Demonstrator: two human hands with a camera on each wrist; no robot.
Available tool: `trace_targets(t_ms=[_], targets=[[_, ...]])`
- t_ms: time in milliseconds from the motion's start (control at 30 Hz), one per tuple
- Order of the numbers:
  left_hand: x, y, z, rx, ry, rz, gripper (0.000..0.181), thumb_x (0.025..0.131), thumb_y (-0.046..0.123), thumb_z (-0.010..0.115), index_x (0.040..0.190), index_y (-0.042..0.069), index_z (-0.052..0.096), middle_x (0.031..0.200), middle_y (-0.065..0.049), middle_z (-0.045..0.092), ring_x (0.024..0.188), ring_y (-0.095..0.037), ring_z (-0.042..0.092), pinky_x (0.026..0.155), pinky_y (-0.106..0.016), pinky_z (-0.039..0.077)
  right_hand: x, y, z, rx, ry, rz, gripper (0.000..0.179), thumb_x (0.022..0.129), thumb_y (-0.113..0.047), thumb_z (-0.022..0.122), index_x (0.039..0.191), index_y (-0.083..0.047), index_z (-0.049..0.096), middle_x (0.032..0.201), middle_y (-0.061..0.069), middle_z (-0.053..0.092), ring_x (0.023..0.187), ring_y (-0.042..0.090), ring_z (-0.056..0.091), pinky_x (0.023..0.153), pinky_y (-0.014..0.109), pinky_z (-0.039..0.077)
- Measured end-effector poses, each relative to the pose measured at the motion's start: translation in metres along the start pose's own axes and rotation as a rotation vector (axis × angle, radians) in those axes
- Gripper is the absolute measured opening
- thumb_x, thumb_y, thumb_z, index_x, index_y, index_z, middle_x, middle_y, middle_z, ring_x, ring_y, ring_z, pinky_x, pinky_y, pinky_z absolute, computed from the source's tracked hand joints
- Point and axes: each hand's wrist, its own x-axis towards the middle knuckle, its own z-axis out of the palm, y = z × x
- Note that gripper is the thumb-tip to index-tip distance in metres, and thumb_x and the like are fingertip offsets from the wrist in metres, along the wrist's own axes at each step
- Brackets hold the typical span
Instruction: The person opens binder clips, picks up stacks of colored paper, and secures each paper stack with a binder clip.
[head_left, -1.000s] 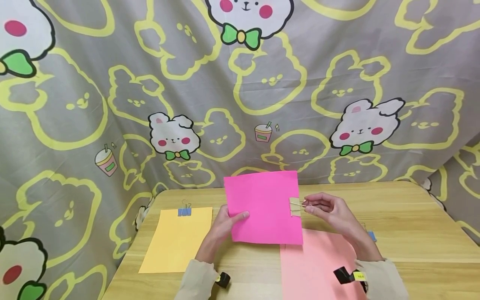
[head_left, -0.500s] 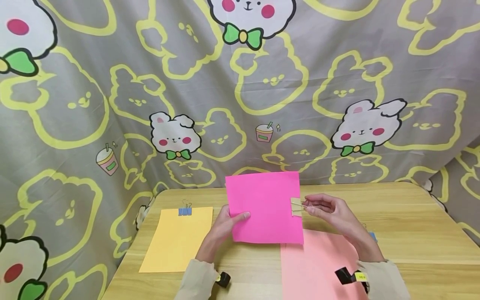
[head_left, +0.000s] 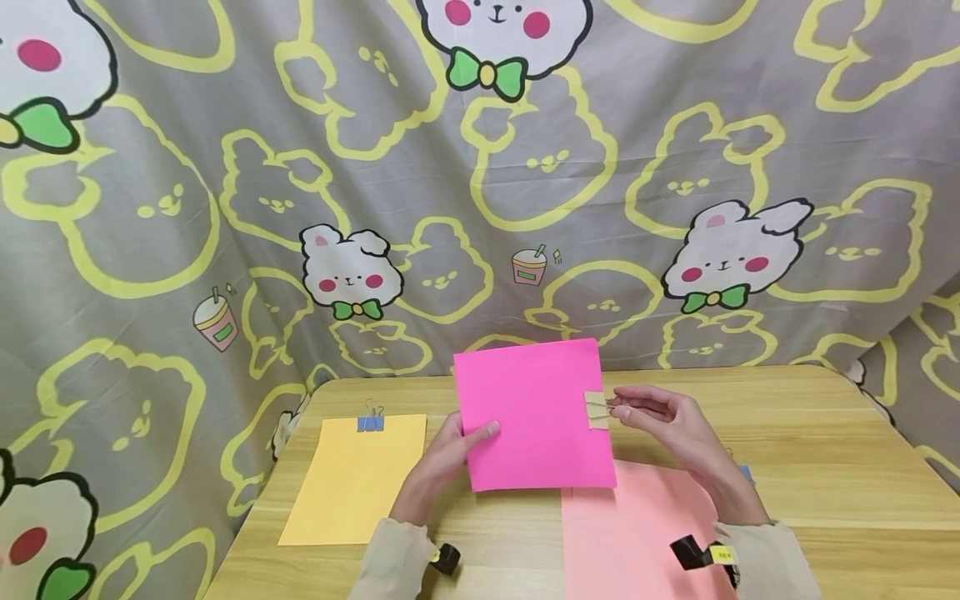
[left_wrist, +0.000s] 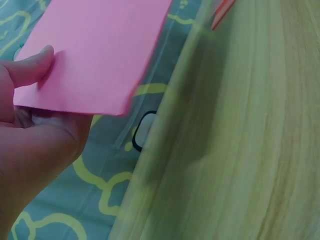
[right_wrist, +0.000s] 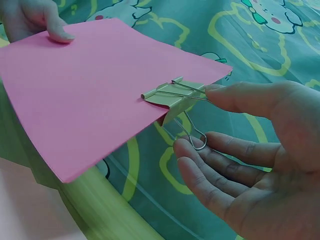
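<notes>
the bright pink paper (head_left: 534,429) looks light, and thin enough to bow if held by one corner alone; it should be smooth and rather slippery, easy to crease, so a flat hold with the thumb on its face and fingers behind seems the kindest; whether it is one sheet or several i cannot tell; the yellowish binder clip (right_wrist: 187,100) is likely stiff and springy, small but firm, and best taken by the ends of its wire handles, where the leverage is greatest; the paper is held up, tilted, above the wooden table (head_left: 495,550), with the clip around its right edge; the left hand (head_left: 448,446) grips the opposite edge, thumb lying on the front and fingers tucked underneath; the right hand (head_left: 671,417) holds the clip by its handles, the thumb (right_wrist: 245,97) on the upper wire and the curled fingers under the lower one, wire between them, fingertips touching metal and apart from the paper; near by, yellow paper (head_left: 360,487) lies flat with a blue clip (head_left: 371,424) on its far edge.
</notes>
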Motion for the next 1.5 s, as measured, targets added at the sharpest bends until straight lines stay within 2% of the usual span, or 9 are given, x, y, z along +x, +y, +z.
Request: trace_targets(t_ms=[200, 400, 533, 633, 733, 933, 1067, 1233, 1500], targets=[[-0.003, 0.002, -0.012, -0.073, -0.068, 0.006, 0.029, 0.106, 0.016, 0.058, 0.129, -0.002, 0.058, 0.103, -0.006, 0.075, 0.094, -0.018, 0.074, 0.082, -0.034, 0.059, -0.001, -0.003, -0.001, -0.017, 0.005, 0.013, 0.045, 0.099, -0.020, 0.071, 0.134, 0.006, 0.060, 0.122, 0.017, 0.071, 0.107, 0.016, 0.071, 0.091, 0.021, 0.054], [-0.008, 0.007, -0.031, -0.106, -0.230, 0.055, 0.031, 0.106, 0.004, 0.051, 0.136, 0.004, 0.058, 0.106, -0.005, 0.074, 0.091, -0.016, 0.072, 0.083, -0.031, 0.058, -0.004, -0.007, -0.003, -0.028, -0.058, 0.031, 0.041, 0.098, -0.020, 0.072, 0.130, 0.005, 0.064, 0.120, 0.019, 0.072, 0.106, 0.020, 0.072, 0.091, 0.025, 0.055], [-0.010, 0.010, -0.036, -0.032, -0.310, 0.017, 0.039, 0.104, 0.003, 0.055, 0.143, -0.001, 0.052, 0.109, -0.005, 0.076, 0.091, -0.016, 0.073, 0.082, -0.031, 0.059, -0.005, -0.009, -0.003, -0.031, -0.089, 0.052, 0.043, 0.097, -0.020, 0.073, 0.130, 0.006, 0.063, 0.121, 0.021, 0.071, 0.105, 0.021, 0.073, 0.090, 0.025, 0.056], [-0.011, 0.014, -0.031, 0.078, -0.357, -0.007, 0.044, 0.104, 0.007, 0.058, 0.145, -0.005, 0.049, 0.111, -0.008, 0.075, 0.092, -0.016, 0.074, 0.083, -0.030, 0.058, -0.005, -0.010, -0.002, -0.043, -0.107, 0.061, 0.044, 0.097, -0.020, 0.074, 0.130, 0.006, 0.064, 0.121, 0.020, 0.071, 0.105, 0.021, 0.073, 0.089, 0.028, 0.056], [-0.011, 0.017, -0.024, 0.182, -0.391, 0.000, 0.040, 0.103, 0.009, 0.061, 0.140, -0.004, 0.055, 0.108, -0.011, 0.076, 0.089, -0.015, 0.073, 0.081, -0.028, 0.056, -0.005, -0.012, 0.001, -0.060, -0.118, 0.082, 0.044, 0.096, -0.022, 0.075, 0.129, 0.004, 0.065, 0.120, 0.018, 0.072, 0.104, 0.020, 0.072, 0.089, 0.032, 0.057], [-0.011, 0.020, -0.012, 0.299, -0.371, 0.019, 0.028, 0.103, 0.007, 0.060, 0.129, -0.002, 0.066, 0.093, -0.010, 0.074, 0.076, -0.012, 0.067, 0.070, -0.023, 0.051, -0.002, -0.014, 0.012, -0.063, -0.149, 0.103, 0.045, 0.094, -0.022, 0.076, 0.129, 0.004, 0.065, 0.116, 0.016, 0.072, 0.102, 0.020, 0.072, 0.086, 0.035, 0.059], [-0.012, 0.022, -0.003, 0.326, -0.331, 0.027, 0.029, 0.104, 0.009, 0.058, 0.130, -0.002, 0.066, 0.090, -0.012, 0.073, 0.075, -0.012, 0.065, 0.070, -0.024, 0.050, -0.002, -0.015, 0.022, -0.064, -0.182, 0.074, 0.044, 0.095, -0.021, 0.076, 0.129, 0.005, 0.065, 0.115, 0.016, 0.072, 0.100, 0.020, 0.071, 0.085, 0.038, 0.059], [-0.012, 0.026, 0.007, 0.348, -0.271, 0.054, 0.028, 0.107, 0.011, 0.055, 0.130, -0.002, 0.066, 0.094, -0.015, 0.073, 0.078, -0.012, 0.065, 0.076, -0.024, 0.050, 0.000, -0.013, 0.031, -0.097, -0.212, 0.036, 0.042, 0.096, -0.022, 0.075, 0.128, 0.004, 0.066, 0.115, 0.015, 0.073, 0.100, 0.020, 0.070, 0.084, 0.032, 0.059], [-0.012, 0.030, 0.013, 0.402, -0.180, 0.105, 0.023, 0.108, 0.010, 0.053, 0.120, -0.001, 0.069, 0.080, -0.013, 0.061, 0.069, -0.014, 0.054, 0.064, -0.023, 0.043, 0.001, -0.008, 0.033, -0.128, -0.202, 0.039, 0.048, 0.097, -0.024, 0.073, 0.133, 0.006, 0.062, 0.120, 0.017, 0.071, 0.104, 0.022, 0.070, 0.083, 0.030, 0.059]])
